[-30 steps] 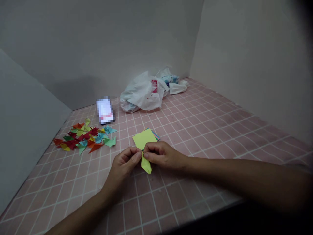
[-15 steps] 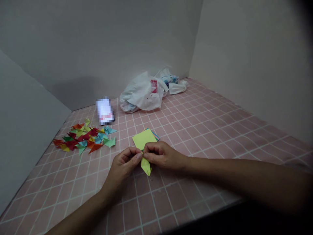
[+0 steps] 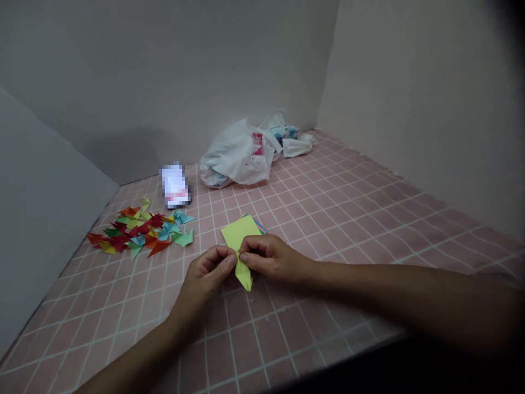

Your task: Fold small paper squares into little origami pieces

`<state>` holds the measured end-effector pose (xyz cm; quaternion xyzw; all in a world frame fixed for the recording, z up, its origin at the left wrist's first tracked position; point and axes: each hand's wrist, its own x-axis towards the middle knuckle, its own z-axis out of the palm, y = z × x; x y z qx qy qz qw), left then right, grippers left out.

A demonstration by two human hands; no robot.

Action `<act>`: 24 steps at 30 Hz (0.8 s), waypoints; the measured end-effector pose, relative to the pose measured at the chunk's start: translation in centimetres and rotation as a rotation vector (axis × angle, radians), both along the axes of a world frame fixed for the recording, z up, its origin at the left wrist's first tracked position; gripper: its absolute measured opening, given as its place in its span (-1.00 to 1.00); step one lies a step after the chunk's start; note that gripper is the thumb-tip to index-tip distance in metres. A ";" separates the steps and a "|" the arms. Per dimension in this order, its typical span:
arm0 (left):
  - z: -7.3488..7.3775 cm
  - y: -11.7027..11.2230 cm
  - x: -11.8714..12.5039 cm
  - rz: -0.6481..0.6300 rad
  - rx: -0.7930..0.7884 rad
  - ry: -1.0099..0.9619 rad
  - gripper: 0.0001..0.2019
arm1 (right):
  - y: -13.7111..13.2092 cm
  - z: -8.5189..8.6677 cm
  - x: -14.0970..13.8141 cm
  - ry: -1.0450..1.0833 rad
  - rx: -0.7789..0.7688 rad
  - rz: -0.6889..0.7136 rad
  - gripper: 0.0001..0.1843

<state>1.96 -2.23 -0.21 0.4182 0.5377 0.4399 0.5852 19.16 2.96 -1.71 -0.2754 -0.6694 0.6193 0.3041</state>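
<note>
A small folded yellow paper (image 3: 244,275) is pinched between my two hands, its pointed end hanging toward me. My left hand (image 3: 210,273) grips it from the left between thumb and forefinger. From the right, my right hand (image 3: 274,257) closes on its upper end, thumb and forefinger together. The fingertips hide the top of the folded piece. Just beyond them lies a stack of square coloured paper (image 3: 239,231), a yellow sheet uppermost, with blue and pink edges showing at its right. My right fingers overlap its near edge from this view.
Several folded paper birds (image 3: 141,232) in red, orange, yellow, green and blue are heaped at the left. Behind them a phone (image 3: 175,186) with a blurred, lit screen leans near the wall. White plastic bags (image 3: 241,156) rest at the back. Walls enclose the pink tiled surface (image 3: 348,202).
My fingers have shifted slightly on the folded yellow paper, and its hanging tip sits a little higher. Everything else stays in place apart from a slight camera shift.
</note>
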 end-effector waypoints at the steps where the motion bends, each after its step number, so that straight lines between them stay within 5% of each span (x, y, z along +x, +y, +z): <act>1: 0.0 0.0 0.0 0.005 -0.006 -0.003 -0.79 | 0.0 0.0 0.0 0.003 -0.002 0.005 -0.81; 24: -0.5 -0.2 0.1 -0.024 -0.022 -0.050 -0.78 | 0.1 0.1 0.0 -0.010 0.071 0.027 -0.80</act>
